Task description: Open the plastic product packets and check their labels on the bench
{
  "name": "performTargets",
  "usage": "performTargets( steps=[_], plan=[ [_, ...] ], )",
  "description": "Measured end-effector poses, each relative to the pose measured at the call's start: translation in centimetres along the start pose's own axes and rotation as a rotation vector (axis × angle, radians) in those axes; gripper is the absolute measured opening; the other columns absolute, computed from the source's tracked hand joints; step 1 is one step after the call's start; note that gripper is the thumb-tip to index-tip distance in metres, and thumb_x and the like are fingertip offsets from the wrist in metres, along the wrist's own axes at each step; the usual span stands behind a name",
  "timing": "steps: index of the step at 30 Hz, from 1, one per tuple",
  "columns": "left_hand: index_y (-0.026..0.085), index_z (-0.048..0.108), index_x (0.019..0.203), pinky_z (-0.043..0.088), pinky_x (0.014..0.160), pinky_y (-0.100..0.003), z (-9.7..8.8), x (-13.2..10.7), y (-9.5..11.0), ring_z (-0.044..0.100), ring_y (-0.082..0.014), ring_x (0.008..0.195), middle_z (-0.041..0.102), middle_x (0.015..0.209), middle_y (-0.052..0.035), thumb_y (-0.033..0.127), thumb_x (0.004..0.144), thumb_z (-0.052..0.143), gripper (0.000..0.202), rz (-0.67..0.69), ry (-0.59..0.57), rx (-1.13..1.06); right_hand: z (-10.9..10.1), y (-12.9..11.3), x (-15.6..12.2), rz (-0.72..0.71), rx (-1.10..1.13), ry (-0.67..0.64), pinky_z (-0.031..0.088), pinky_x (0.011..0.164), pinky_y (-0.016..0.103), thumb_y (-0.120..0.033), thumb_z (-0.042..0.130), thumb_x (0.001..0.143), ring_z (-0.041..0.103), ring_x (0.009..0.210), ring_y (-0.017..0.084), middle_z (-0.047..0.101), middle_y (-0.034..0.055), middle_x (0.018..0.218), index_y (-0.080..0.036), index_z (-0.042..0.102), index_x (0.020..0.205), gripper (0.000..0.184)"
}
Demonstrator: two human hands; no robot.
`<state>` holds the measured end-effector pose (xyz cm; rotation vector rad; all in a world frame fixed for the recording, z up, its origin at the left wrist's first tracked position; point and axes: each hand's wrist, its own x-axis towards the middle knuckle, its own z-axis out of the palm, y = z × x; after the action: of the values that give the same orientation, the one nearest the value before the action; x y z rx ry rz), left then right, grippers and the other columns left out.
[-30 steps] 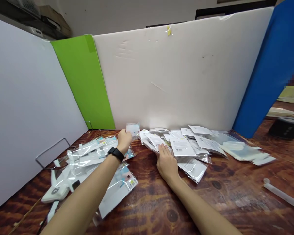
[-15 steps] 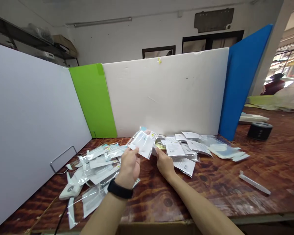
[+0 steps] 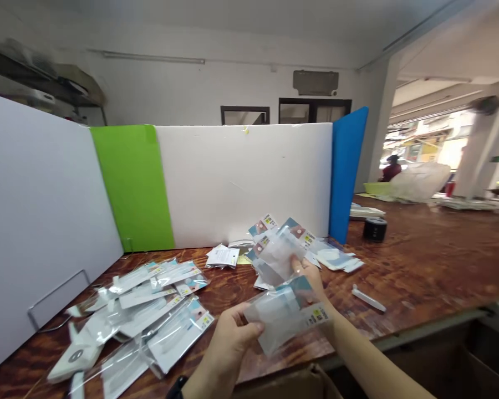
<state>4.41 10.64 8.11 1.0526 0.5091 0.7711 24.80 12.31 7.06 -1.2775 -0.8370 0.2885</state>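
Note:
My left hand [image 3: 234, 336], with a dark band at its wrist, pinches a clear plastic packet [image 3: 280, 313] by its left side. The packet has a printed blue card with a yellow-marked label. Beyond it, my right hand [image 3: 311, 275] grips a fanned bunch of similar packets [image 3: 280, 252], their printed fronts towards me. Its forearm passes behind the left packet's right end. At the left lies a loose pile of packets [image 3: 162, 293] with white strips. A small group of white-backed packets [image 3: 223, 256] lies near the back panel.
A white panel [image 3: 249, 177] stands at the back, between a green board [image 3: 135, 188] and a blue board [image 3: 347, 177]. To the right are a white plastic strip [image 3: 368, 298] and a black speaker-like object [image 3: 375, 229]. A cardboard box [image 3: 299, 385] sits below the table's front edge.
The view has turned right. My right hand has lifted a bunch of packets off the right-hand pile. The packet in my left hand has come nearer and lower.

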Motion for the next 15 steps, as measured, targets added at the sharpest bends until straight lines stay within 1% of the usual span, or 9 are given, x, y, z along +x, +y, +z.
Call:
performTargets(
  steps=[3, 5, 7, 9, 10, 12, 13, 14, 15],
  plan=[
    [0.013, 0.066, 0.069, 0.045, 0.067, -0.030, -0.5, 0.2, -1.4, 0.056, -0.0172, 0.061, 0.060, 0.061, -0.0021, 0.030, 0.049, 0.084, 0.032, -0.078, -0.146, 0.051, -4.9, -0.9, -2.7, 0.084, 0.166, 0.138, 0.056, 0.060, 0.033, -0.058, 0.060, 0.076, 0.067, 0.067, 0.021, 0.070, 0.0037, 0.075, -0.014, 0.063, 0.086, 0.045],
    [0.015, 0.065, 0.071, 0.044, 0.067, -0.029, -0.7, 0.2, -2.5, 0.055, -0.0173, 0.063, 0.059, 0.063, -0.0014, 0.036, 0.051, 0.084, 0.035, -0.140, -0.230, 0.133, -8.3, -1.5, -5.2, 0.119, 0.256, 0.259, 0.057, 0.059, 0.035, -0.062, 0.064, 0.066, 0.069, 0.069, 0.023, 0.072, 0.0048, 0.076, -0.016, 0.062, 0.089, 0.052],
    [0.016, 0.063, 0.072, 0.042, 0.066, -0.028, -0.6, 0.3, -3.4, 0.053, -0.0170, 0.064, 0.058, 0.065, -0.0012, 0.042, 0.055, 0.082, 0.037, -0.168, -0.280, 0.218, -12.1, -1.9, -7.9, 0.151, 0.312, 0.384, 0.057, 0.059, 0.036, -0.059, 0.072, 0.058, 0.070, 0.071, 0.025, 0.073, 0.0054, 0.076, -0.016, 0.062, 0.087, 0.053],
    [0.017, 0.061, 0.073, 0.041, 0.066, -0.028, 0.1, 0.5, -3.9, 0.052, -0.0169, 0.066, 0.057, 0.067, -0.0009, 0.047, 0.059, 0.079, 0.038, -0.168, -0.326, 0.299, -16.3, -2.2, -11.0, 0.203, 0.355, 0.527, 0.058, 0.060, 0.036, -0.051, 0.078, 0.050, 0.070, 0.073, 0.027, 0.073, 0.0052, 0.075, -0.017, 0.063, 0.085, 0.051],
    [0.018, 0.060, 0.073, 0.041, 0.066, -0.028, 0.8, 0.5, -3.9, 0.051, -0.0170, 0.066, 0.056, 0.067, -0.0006, 0.048, 0.060, 0.078, 0.037, -0.166, -0.355, 0.342, -18.5, -2.2, -12.7, 0.262, 0.394, 0.627, 0.059, 0.059, 0.036, -0.045, 0.081, 0.045, 0.070, 0.073, 0.028, 0.073, 0.0045, 0.072, -0.018, 0.063, 0.082, 0.050],
    [0.018, 0.058, 0.072, 0.041, 0.067, -0.028, 3.2, 0.6, -3.9, 0.050, -0.0174, 0.067, 0.055, 0.067, -0.0001, 0.045, 0.063, 0.075, 0.032, -0.161, -0.430, 0.425, -22.7, -2.3, -16.0, 0.360, 0.409, 0.808, 0.060, 0.059, 0.035, -0.036, 0.082, 0.041, 0.070, 0.075, 0.030, 0.072, 0.0038, 0.071, -0.020, 0.064, 0.081, 0.047],
    [0.018, 0.057, 0.072, 0.041, 0.067, -0.028, 4.9, 0.7, -4.0, 0.050, -0.0177, 0.068, 0.055, 0.067, -0.0002, 0.041, 0.064, 0.073, 0.028, -0.153, -0.465, 0.455, -24.6, -2.2, -17.6, 0.399, 0.399, 0.882, 0.060, 0.060, 0.036, -0.032, 0.081, 0.040, 0.071, 0.077, 0.031, 0.073, 0.0047, 0.073, -0.021, 0.064, 0.082, 0.046],
    [0.018, 0.057, 0.073, 0.041, 0.068, -0.028, 6.8, 0.7, -4.2, 0.052, -0.0183, 0.070, 0.056, 0.069, -0.0008, 0.036, 0.065, 0.070, 0.024, -0.139, -0.511, 0.485, -26.3, -2.1, -18.9, 0.435, 0.398, 0.912, 0.060, 0.061, 0.037, -0.029, 0.079, 0.041, 0.070, 0.080, 0.032, 0.074, 0.0067, 0.078, -0.022, 0.064, 0.086, 0.048],
    [0.018, 0.056, 0.077, 0.042, 0.071, -0.028, 9.0, 0.7, -4.6, 0.053, -0.0188, 0.074, 0.058, 0.073, -0.0018, 0.031, 0.067, 0.065, 0.019, -0.118, -0.533, 0.491, -27.8, -2.0, -20.1, 0.458, 0.385, 0.969, 0.061, 0.062, 0.038, -0.030, 0.077, 0.043, 0.070, 0.083, 0.033, 0.074, 0.0095, 0.082, -0.024, 0.064, 0.089, 0.048]
  ],
)
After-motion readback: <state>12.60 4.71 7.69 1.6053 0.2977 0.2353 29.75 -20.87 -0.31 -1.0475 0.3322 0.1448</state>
